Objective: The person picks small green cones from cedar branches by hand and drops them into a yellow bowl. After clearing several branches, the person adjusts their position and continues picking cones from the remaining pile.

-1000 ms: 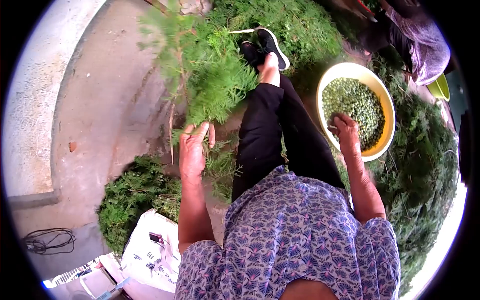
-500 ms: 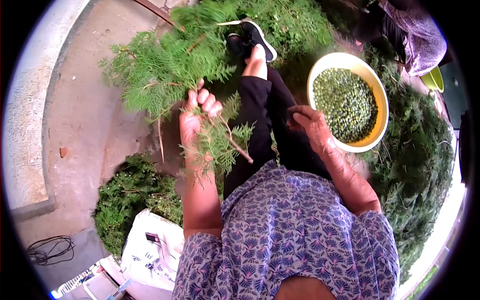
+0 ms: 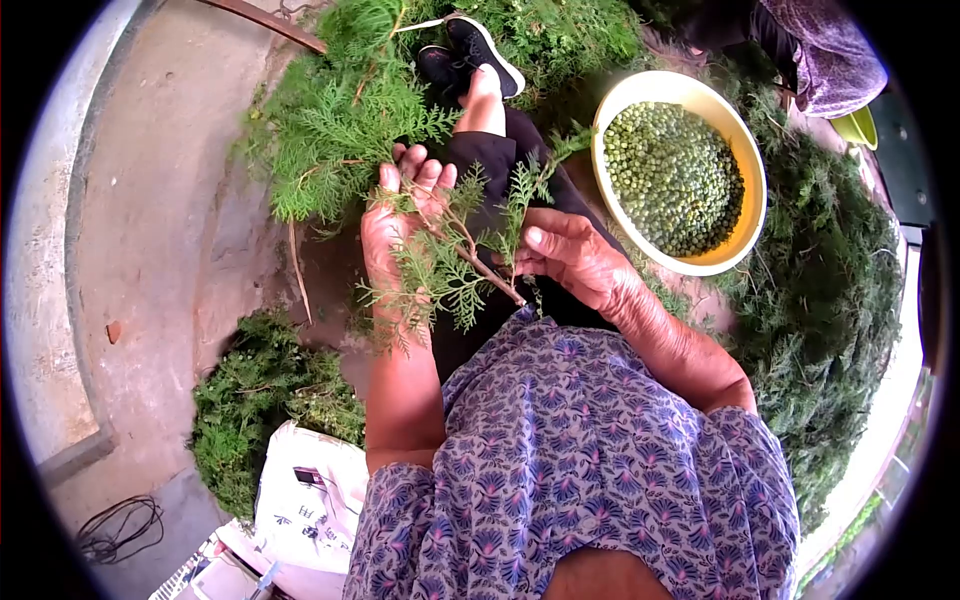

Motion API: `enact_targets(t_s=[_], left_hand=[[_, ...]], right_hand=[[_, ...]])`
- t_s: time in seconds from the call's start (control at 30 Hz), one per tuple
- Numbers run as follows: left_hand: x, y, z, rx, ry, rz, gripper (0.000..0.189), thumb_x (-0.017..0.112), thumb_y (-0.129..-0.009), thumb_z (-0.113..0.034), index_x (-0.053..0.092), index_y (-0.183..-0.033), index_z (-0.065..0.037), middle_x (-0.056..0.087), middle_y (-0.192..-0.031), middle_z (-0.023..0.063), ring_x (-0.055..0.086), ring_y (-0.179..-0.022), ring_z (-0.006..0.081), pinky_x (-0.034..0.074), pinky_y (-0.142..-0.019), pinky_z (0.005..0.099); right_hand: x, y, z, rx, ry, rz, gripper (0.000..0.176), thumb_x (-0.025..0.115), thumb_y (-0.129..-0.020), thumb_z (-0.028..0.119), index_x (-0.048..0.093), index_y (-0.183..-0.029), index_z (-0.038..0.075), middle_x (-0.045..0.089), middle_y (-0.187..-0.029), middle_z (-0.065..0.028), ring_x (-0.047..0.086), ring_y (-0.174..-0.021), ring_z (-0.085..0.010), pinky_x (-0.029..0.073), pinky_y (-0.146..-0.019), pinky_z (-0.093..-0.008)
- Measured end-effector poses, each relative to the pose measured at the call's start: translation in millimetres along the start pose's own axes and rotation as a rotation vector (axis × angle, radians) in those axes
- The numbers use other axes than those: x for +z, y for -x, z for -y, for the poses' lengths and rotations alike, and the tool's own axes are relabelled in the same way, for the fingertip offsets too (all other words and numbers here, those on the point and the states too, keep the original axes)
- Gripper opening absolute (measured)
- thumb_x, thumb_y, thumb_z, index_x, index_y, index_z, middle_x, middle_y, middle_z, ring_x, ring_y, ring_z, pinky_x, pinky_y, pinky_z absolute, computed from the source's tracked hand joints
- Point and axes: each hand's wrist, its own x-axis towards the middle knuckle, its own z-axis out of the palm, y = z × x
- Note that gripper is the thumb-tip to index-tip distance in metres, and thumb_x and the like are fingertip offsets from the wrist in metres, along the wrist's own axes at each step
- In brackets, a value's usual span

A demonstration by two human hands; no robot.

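A green conifer branch (image 3: 440,262) with flat feathery sprays lies across my lap. My left hand (image 3: 395,225) grips its leafy end, fingers curled around the twigs. My right hand (image 3: 572,258) pinches the woody stem near its lower end, thumb on top. Just right of my hands stands a yellow bowl (image 3: 752,185) filled with small green berries (image 3: 675,175). My black-trousered legs stretch forward to black shoes (image 3: 470,55).
Heaps of cut green branches (image 3: 330,110) cover the ground ahead, to the right (image 3: 840,300) and at lower left (image 3: 255,400). Another person in purple (image 3: 825,55) sits at top right. A white bag (image 3: 310,500) and a cable (image 3: 120,525) lie at lower left on concrete.
My right hand left the bowl and came across to the branch stem. My left hand pulled the branch down from the pile toward my lap.
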Motion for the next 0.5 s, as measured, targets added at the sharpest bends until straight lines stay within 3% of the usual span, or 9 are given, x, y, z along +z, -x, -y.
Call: enact_targets(t_s=[0.07, 0.13, 0.2, 0.23, 0.27, 0.33, 0.37, 0.4, 0.5], left_hand=[[3.1, 2.9, 8.4, 0.009, -0.086, -0.024, 0.03, 0.043, -0.093, -0.017, 0.043, -0.115, 0.002, 0.055, -0.109, 0.0154, 0.054, -0.102, 0.0283, 0.042, -0.094, 0.0454], [2.9, 0.4, 14.6, -0.056, -0.199, -0.01, 0.033, 0.034, -0.095, -0.022, 0.041, -0.118, 0.001, 0.051, -0.117, 0.0154, 0.049, -0.11, 0.0286, 0.04, -0.097, 0.0457], [3.2, 0.7, 22.1, -0.068, -0.32, 0.01, 0.037, 0.033, -0.096, -0.023, 0.037, -0.122, 0.002, 0.048, -0.123, 0.0169, 0.045, -0.117, 0.0305, 0.037, -0.099, 0.0445], [8.3, 4.0, 25.5, -0.067, -0.421, 0.004, 0.038, 0.034, -0.095, -0.024, 0.036, -0.123, 0.002, 0.046, -0.125, 0.017, 0.044, -0.117, 0.0302, 0.036, -0.099, 0.0441], [14.6, 7.1, 28.2, -0.063, -0.523, 0.001, 0.039, 0.036, -0.095, -0.024, 0.036, -0.124, 0.002, 0.045, -0.127, 0.017, 0.044, -0.118, 0.0299, 0.036, -0.099, 0.0437], [27.3, 9.1, 33.7, -0.14, -0.583, -0.116, 0.045, 0.04, -0.094, -0.025, 0.034, -0.127, 0.004, 0.041, -0.131, 0.0176, 0.044, -0.119, 0.0263, 0.035, -0.099, 0.0374], [20.8, 10.0, 36.6, -0.105, -0.587, -0.025, 0.045, 0.04, -0.094, -0.025, 0.036, -0.127, 0.005, 0.042, -0.13, 0.0174, 0.045, -0.118, 0.0259, 0.036, -0.098, 0.0365], [10.1, 10.1, 40.5, -0.068, -0.59, 0.068, 0.044, 0.04, -0.094, -0.024, 0.038, -0.126, 0.006, 0.043, -0.13, 0.0172, 0.046, -0.117, 0.0256, 0.037, -0.097, 0.0356], [11.1, 15.5, 44.6, -0.115, -0.633, -0.05, 0.036, 0.044, -0.092, -0.018, 0.045, -0.12, 0.006, 0.056, -0.113, 0.0179, 0.056, -0.103, 0.0242, 0.045, -0.088, 0.0353]], right_hand=[[3.9, -2.8, 5.2, -0.056, 0.045, -0.103, 0.035, 0.053, -0.089, 0.021, 0.049, -0.115, -0.003, 0.058, -0.101, -0.0075, 0.058, -0.086, -0.0138, 0.047, -0.08, -0.0281], [16.2, -1.3, 13.3, -0.09, 0.106, -0.186, 0.033, 0.052, -0.09, 0.017, 0.049, -0.114, -0.004, 0.058, -0.1, -0.0063, 0.056, -0.085, -0.0122, 0.046, -0.078, -0.0266], [22.0, 0.6, 19.7, -0.166, 0.653, -0.226, 0.036, 0.054, -0.088, 0.016, 0.046, -0.115, -0.006, 0.059, -0.098, -0.01, 0.057, -0.088, -0.0154, 0.046, -0.078, -0.0287], [17.3, -4.1, 13.6, -0.383, 0.862, -0.148, 0.042, 0.057, -0.086, 0.021, 0.045, -0.116, -0.006, 0.06, -0.097, -0.0166, 0.058, -0.091, -0.0247, 0.045, -0.079, -0.0326], [14.5, -5.8, 8.9, -0.387, 0.992, -0.173, 0.055, 0.061, -0.082, 0.029, 0.041, -0.12, -0.006, 0.056, -0.102, -0.0222, 0.055, -0.099, -0.0347, 0.043, -0.084, -0.0369], [15.8, -8.1, 1.5, -0.527, 1.047, -0.128, 0.067, 0.063, -0.078, 0.035, 0.036, -0.124, -0.007, 0.051, -0.11, -0.0258, 0.05, -0.105, -0.0392, 0.042, -0.087, -0.039], [13.3, -10.1, -4.5, -0.654, 1.243, -0.151, 0.077, 0.065, -0.076, 0.037, 0.03, -0.128, -0.007, 0.046, -0.115, -0.0285, 0.047, -0.108, -0.0383, 0.04, -0.09, -0.0406], [12.1, -11.8, -11.2, -0.667, 1.341, -0.179, 0.077, 0.065, -0.077, 0.032, 0.025, -0.13, -0.007, 0.045, -0.114, -0.0303, 0.05, -0.102, -0.0407, 0.041, -0.089, -0.0413], [17.5, -8.7, -11.2, -0.601, 1.316, -0.135, 0.073, 0.059, -0.08, 0.017, 0.017, -0.133, -0.006, 0.05, -0.103, -0.0287, 0.056, -0.084, -0.0412, 0.046, -0.078, -0.0438]])
